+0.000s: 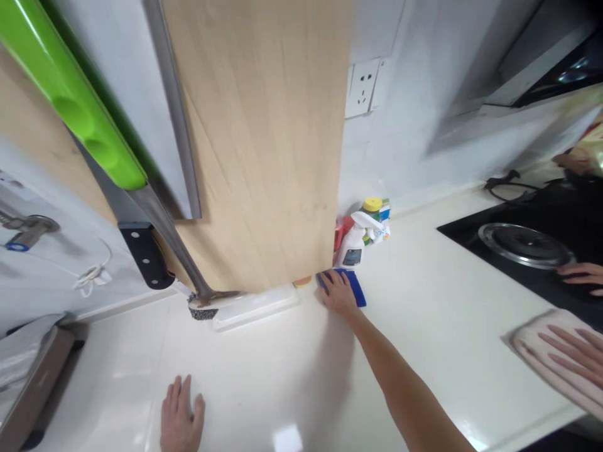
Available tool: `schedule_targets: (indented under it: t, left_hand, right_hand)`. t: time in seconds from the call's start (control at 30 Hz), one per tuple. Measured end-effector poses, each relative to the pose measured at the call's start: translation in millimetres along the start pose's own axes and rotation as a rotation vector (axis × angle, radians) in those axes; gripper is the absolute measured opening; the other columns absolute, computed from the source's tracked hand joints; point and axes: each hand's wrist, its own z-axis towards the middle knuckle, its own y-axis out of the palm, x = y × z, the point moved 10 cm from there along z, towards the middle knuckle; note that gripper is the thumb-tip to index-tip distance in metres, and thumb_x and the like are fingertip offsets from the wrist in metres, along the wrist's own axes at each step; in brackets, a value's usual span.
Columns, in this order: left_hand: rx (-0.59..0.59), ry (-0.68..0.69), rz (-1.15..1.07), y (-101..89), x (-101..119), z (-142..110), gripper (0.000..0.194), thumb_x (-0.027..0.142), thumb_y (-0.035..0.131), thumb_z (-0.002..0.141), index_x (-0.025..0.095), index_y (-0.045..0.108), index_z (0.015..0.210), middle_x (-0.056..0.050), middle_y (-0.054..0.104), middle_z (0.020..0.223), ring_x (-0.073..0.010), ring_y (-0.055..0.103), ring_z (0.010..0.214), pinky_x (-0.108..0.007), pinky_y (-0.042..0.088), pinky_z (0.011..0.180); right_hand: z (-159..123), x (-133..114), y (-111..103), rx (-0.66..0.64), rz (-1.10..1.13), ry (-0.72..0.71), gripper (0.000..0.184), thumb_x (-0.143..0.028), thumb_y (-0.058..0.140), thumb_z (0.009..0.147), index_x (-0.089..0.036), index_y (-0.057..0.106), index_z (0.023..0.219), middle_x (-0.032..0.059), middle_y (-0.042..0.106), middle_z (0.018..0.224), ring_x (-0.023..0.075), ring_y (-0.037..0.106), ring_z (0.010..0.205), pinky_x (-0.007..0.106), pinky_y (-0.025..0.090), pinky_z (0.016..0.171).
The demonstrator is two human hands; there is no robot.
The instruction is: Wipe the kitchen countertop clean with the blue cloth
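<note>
My right hand (337,292) presses down on a blue cloth (357,290) on the white countertop (264,364), beside the lower right corner of a wooden board. Its fingers reach over the cloth's left part. Lower left in the head view, my left hand (180,417) is open against the countertop, fingers stretched out and holding nothing. Just beyond the blue cloth stands a white spray bottle (353,245), with a yellow-lidded container (372,204) behind it.
The wooden board (264,144) fills the upper middle; a green-handled tool (85,119) and a black-handled knife (146,254) hang there. At right, another person's hands are near a black cooktop (456,223), one on a pale folded cloth (532,345). A tap (32,229) is at left.
</note>
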Motion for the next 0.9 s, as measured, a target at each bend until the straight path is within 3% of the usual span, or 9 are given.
schedule_targets:
  t: [0.17,0.33,0.6,0.7,0.8,0.9]
  left_hand:
    - [0.016,-0.022,0.0,-0.6,-2.1,1.3,0.065,0.049,0.035,0.088,0.016,0.049,0.142,-0.015,0.04,0.157,-0.03,0.026,0.15,-0.052,0.023,0.123]
    - [0.011,-0.014,0.01,3.6,-4.8,0.3,0.065,0.05,0.035,0.089,0.016,0.049,0.143,-0.014,0.037,0.159,-0.0302,0.025,0.151,-0.053,0.021,0.123]
    - [0.016,-0.014,0.018,9.5,-9.8,-2.2,0.066,0.05,0.033,0.091,0.014,0.048,0.144,-0.015,0.037,0.159,-0.0308,0.026,0.15,-0.052,0.022,0.123]
    - [0.031,-0.002,0.019,9.5,-8.3,-3.9,0.065,0.049,0.031,0.092,0.013,0.049,0.144,-0.016,0.038,0.158,-0.0315,0.026,0.15,-0.053,0.023,0.122]
    - [0.05,0.019,0.016,9.1,-6.1,-5.8,0.065,0.048,0.029,0.094,0.01,0.049,0.143,-0.018,0.038,0.157,-0.0336,0.026,0.15,-0.056,0.025,0.121]
    - [0.089,0.045,0.004,7.4,-4.2,-7.8,0.063,0.046,0.031,0.094,0.01,0.048,0.143,-0.02,0.038,0.157,-0.0344,0.026,0.15,-0.057,0.025,0.12]
  right_hand:
    - [-16.1,-21.8,-5.2,0.003,-0.012,0.01,0.054,-0.033,0.039,0.091,-0.016,0.051,0.142,0.016,0.05,0.146,0.029,0.042,0.136,0.05,0.02,0.12]
    - [-61.6,-62.7,-10.2,-0.063,-0.012,-0.036,0.057,-0.038,0.042,0.092,-0.018,0.048,0.145,0.0137,0.048,0.15,0.0273,0.038,0.141,0.048,0.016,0.122]
    - [-181.5,-152.6,-27.2,-0.144,0.045,-0.149,0.064,-0.041,0.044,0.092,-0.016,0.038,0.151,0.0127,0.039,0.157,0.0292,0.028,0.148,0.051,0.011,0.124]
    - [-237.5,-177.0,-43.6,-0.153,0.079,-0.31,0.069,-0.035,0.048,0.09,-0.019,0.029,0.155,0.0103,0.034,0.159,0.0292,0.026,0.149,0.052,0.009,0.125]
    - [-279.1,-176.3,-61.9,-0.186,0.113,-0.471,0.073,-0.034,0.049,0.089,-0.025,0.021,0.156,0.0064,0.03,0.161,0.0279,0.029,0.148,0.054,0.003,0.125]
    - [-287.5,-154.1,-73.3,-0.204,0.099,-0.486,0.069,-0.037,0.046,0.092,-0.03,0.02,0.156,0.0034,0.031,0.161,0.0272,0.031,0.147,0.058,-0.006,0.124]
